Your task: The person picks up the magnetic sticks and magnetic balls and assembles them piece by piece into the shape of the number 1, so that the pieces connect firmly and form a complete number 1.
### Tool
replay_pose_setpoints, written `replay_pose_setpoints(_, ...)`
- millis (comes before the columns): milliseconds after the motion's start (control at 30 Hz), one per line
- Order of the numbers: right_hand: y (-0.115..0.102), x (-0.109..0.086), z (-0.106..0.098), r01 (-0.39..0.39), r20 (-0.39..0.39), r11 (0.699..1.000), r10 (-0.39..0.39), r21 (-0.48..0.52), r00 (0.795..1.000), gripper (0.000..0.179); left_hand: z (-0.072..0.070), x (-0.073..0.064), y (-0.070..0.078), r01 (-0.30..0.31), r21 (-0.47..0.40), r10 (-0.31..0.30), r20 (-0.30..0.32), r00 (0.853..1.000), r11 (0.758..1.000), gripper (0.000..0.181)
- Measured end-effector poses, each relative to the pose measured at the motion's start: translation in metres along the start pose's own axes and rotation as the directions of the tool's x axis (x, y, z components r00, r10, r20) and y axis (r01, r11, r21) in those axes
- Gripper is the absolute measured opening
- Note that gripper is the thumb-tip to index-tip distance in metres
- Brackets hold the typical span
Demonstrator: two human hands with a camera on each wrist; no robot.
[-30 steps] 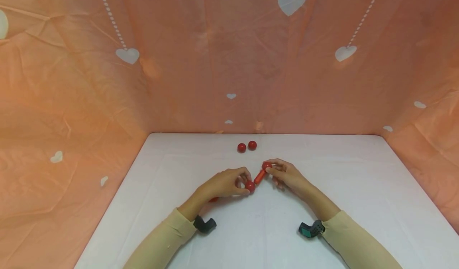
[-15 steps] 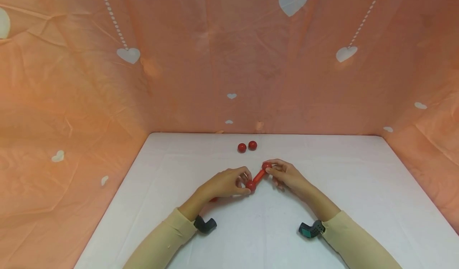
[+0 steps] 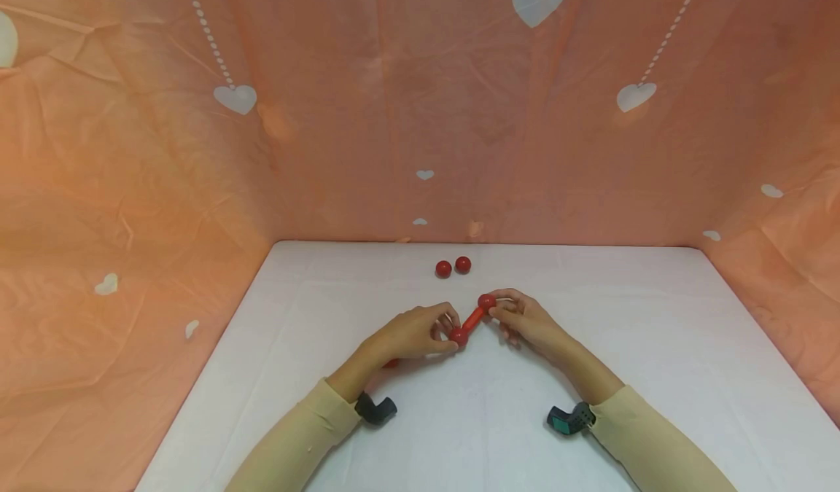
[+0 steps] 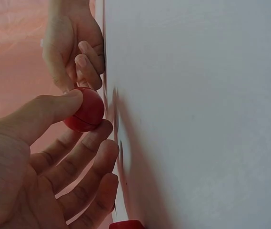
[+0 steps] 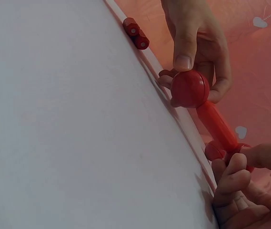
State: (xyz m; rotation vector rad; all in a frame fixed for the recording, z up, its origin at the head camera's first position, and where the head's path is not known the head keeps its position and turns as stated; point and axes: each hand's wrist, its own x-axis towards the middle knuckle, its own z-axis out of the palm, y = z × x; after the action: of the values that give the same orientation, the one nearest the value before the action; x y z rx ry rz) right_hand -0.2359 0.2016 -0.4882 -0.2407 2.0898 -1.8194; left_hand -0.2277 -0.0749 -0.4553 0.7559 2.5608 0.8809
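Note:
Between the hands runs an orange-red rod [image 5: 216, 125] with a red ball at each end, slanting up to the right in the head view. My left hand [image 3: 415, 333] pinches the nearer red ball [image 4: 90, 110] between thumb and fingertips. At the other end, my right hand [image 3: 530, 322] holds the second red ball [image 3: 486, 302] by its side, its fingers partly covering that ball in the right wrist view. The rod meets the left-hand ball's surface with no gap showing. Beneath the left forearm lies a pair of red rods [image 5: 136, 33], mostly hidden from the head view.
Two more red balls [image 3: 453, 266] sit side by side farther back on the white table [image 3: 590, 288]. An orange curtain [image 3: 328, 149] with white hearts hangs behind and along both sides. Each wrist carries a dark camera [image 3: 375, 410].
The left-hand ball and the rod's lower end, slightly apart a second ago, have come together. The right thumb has slid back a little, baring more of its ball.

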Motion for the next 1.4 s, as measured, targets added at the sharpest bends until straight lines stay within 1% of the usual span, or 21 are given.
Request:
replay_pose_setpoints(167, -0.001, 0.0, 0.0, 0.008, 0.003, 1.0, -0.008, -0.016, 1.0, 0.05, 0.0, 0.001, 0.0, 0.0, -0.01, 0.0, -0.008, 1.0, 1.0, 0.03)
replay_pose_setpoints(367, -0.003, 0.0, 0.0, -0.004, -0.005, 1.0, 0.004, -0.002, 1.0, 0.047, 0.0, 0.001, 0.0, 0.002, -0.015, -0.003, -0.017, 1.0, 1.0, 0.03)
replay_pose_setpoints(567, 0.0, 0.0, -0.001, 0.05, 0.014, 0.999, -0.05, 0.01, 0.999, 0.049, 0.001, 0.001, 0.0, 0.019, -0.033, -0.02, -0.033, 0.999, 0.999, 0.03)
replay_pose_setpoints(700, 0.0, 0.0, -0.001, 0.061, 0.023, 0.998, -0.061, 0.018, 0.998, 0.05, 0.001, 0.0, 0.0, 0.039, -0.048, -0.042, -0.047, 0.998, 0.998, 0.03)
replay_pose_setpoints(867, 0.0, 0.0, 0.0, 0.1, 0.027, 0.995, -0.101, 0.031, 0.995, 0.05, 0.0, 0.001, -0.001, 0.057, -0.047, -0.06, -0.066, 0.996, 0.997, 0.031)
replay_pose_setpoints(967, -0.001, 0.0, 0.002, 0.123, 0.017, 0.992, -0.124, 0.016, 0.992, 0.047, 0.0, 0.002, -0.002, 0.07, -0.051, -0.074, -0.075, 0.994, 0.996, 0.031)
replay_pose_setpoints(1100, -0.002, -0.001, 0.005, 0.135, 0.0, 0.99, -0.135, -0.038, 0.991, 0.042, -0.001, 0.003, -0.003, 0.081, -0.06, -0.085, -0.081, 0.993, 0.995, 0.032)
replay_pose_setpoints(1267, -0.005, -0.003, 0.009, 0.116, -0.01, 0.987, -0.118, -0.113, 0.993, 0.037, -0.002, 0.003, -0.004, 0.072, -0.066, -0.078, -0.087, 0.993, 0.995, 0.032)
replay_pose_setpoints(1400, -0.006, -0.004, 0.013, 0.119, 0.008, 0.982, -0.119, -0.146, 0.993, 0.037, -0.002, 0.003, -0.005, 0.058, -0.066, -0.064, -0.093, 0.994, 0.996, 0.033)
